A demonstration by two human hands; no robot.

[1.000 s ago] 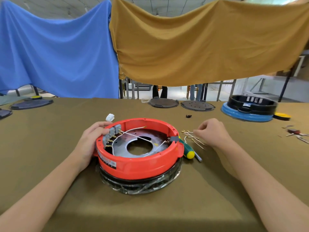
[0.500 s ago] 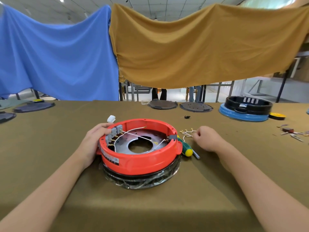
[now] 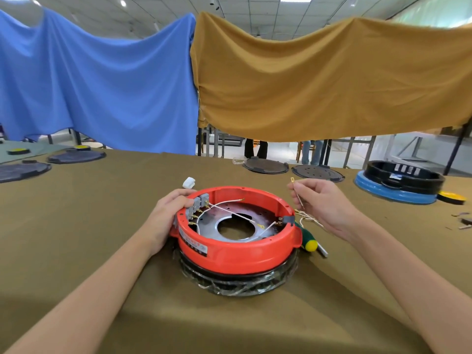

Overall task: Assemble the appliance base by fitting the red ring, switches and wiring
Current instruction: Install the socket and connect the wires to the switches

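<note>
Red ring (image 3: 237,254) sits at mid-table on a black base (image 3: 240,282) wrapped in clear film, with the grey switches (image 3: 198,205) mounted on its left inner wall and white wires (image 3: 229,213) crossing the metal plate (image 3: 235,226) inside. The left hand (image 3: 166,218) grips the ring's left rim beside the switches, steadying the assembly as it did a second ago. The right hand (image 3: 324,203) has changed: a second ago it rested low on the loose wires (image 3: 306,218) lying right of the ring; it is now raised above the table, pinching a single wire (image 3: 297,194) between thumb and fingers, terminal end (image 3: 292,179) uppermost. One wire has thus been separated from the bundle and lifted clear. The next step is judged to be carrying this terminal into the ring and pushing it onto a free switch tab. A screwdriver (image 3: 307,238) lies just right of the ring, untouched. Wiring appears partly complete; several loose wires remain on the table.
</note>
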